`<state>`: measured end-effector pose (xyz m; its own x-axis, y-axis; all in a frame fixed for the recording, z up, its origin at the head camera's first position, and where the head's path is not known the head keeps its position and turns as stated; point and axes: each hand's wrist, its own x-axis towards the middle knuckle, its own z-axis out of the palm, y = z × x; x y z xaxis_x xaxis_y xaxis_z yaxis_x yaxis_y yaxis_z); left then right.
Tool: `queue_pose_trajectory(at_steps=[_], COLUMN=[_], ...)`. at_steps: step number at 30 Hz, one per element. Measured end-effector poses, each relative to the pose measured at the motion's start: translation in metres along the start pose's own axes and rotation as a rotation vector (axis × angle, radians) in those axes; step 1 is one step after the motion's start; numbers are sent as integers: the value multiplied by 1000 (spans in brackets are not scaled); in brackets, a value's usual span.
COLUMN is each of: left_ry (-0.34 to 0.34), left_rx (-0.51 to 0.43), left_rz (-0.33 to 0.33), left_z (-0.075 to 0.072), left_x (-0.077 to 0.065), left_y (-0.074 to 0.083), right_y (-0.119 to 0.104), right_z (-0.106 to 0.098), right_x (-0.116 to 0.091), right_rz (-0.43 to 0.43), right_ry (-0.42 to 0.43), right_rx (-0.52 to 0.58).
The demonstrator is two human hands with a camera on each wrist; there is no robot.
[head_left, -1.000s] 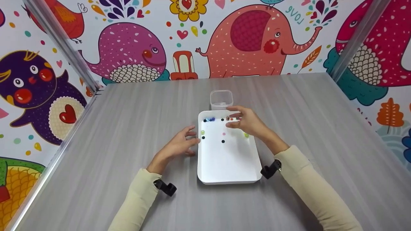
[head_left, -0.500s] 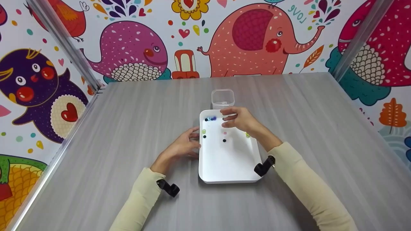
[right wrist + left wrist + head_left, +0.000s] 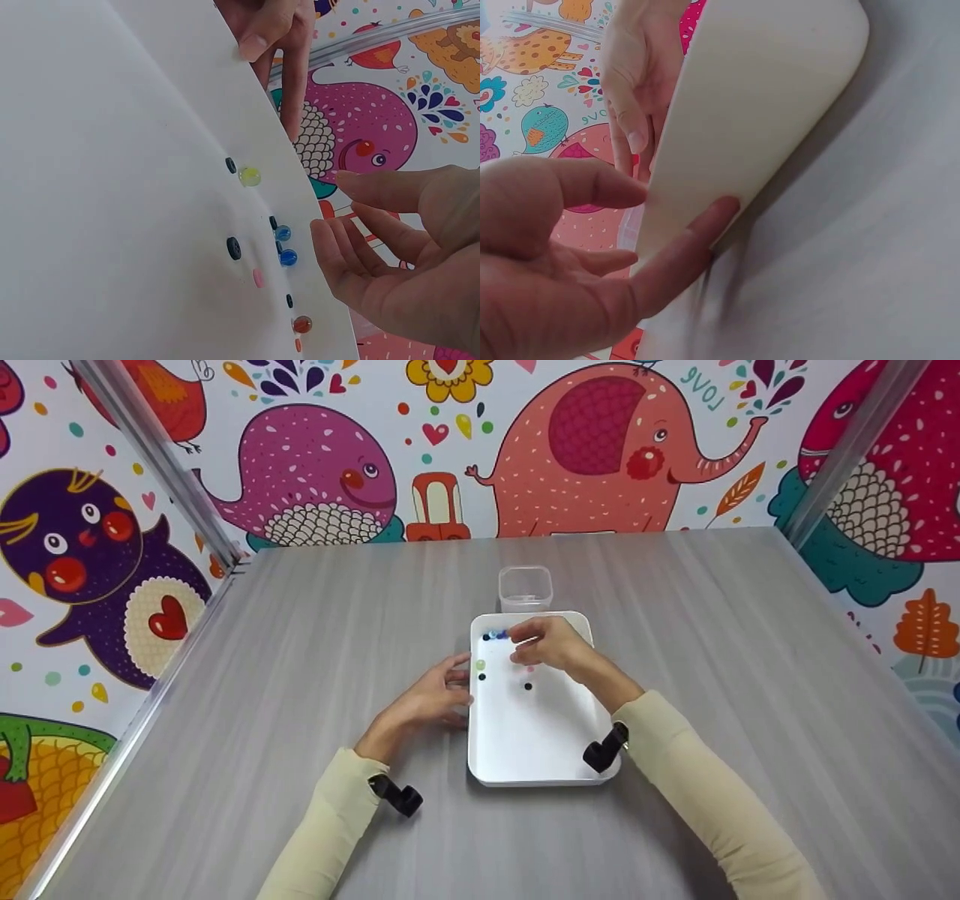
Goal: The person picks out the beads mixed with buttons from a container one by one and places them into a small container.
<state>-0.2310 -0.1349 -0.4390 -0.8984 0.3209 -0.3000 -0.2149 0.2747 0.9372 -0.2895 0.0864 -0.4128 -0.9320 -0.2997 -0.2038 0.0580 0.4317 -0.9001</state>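
A white tray (image 3: 536, 735) lies on the table, holding small round pieces near its far end and left side. My left hand (image 3: 431, 695) rests its fingertips against the outer left wall, with one finger (image 3: 712, 221) on that wall in the left wrist view. Over the far part of the tray hovers my right hand (image 3: 555, 645), fingers loosely bent, nothing between them. The right wrist view shows a blue marble (image 3: 288, 257), a yellow-green marble (image 3: 250, 176), a reddish marble (image 3: 302, 324), a black button-like disc (image 3: 234, 249) and a pink disc (image 3: 259, 278).
A clear plastic box (image 3: 525, 589) stands right behind the tray. The grey table (image 3: 337, 607) ends at a patterned back wall (image 3: 450, 450), with metal posts at both far corners. Each sleeve carries a black wrist camera (image 3: 606, 746).
My right hand has moved left over the tray, toward the blue marbles. My left hand has come closer, its fingers now against the tray's left side. The head view has shifted slightly.
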Motion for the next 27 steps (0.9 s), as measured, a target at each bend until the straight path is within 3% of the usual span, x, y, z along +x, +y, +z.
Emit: queue_pose_trajectory(at_steps=[8, 17, 27], left_ry=[-19, -37, -42], left_rx=[-37, -53, -53], left_rz=[2, 21, 20], left_z=[-1, -2, -3], left_x=[-1, 1, 1], left_y=[0, -1, -3], right_y=[2, 0, 4], right_z=[7, 14, 20], right_x=[6, 11, 14], right_rz=[17, 101, 137], right_ry=[-20, -87, -117], right_rx=[41, 116, 125])
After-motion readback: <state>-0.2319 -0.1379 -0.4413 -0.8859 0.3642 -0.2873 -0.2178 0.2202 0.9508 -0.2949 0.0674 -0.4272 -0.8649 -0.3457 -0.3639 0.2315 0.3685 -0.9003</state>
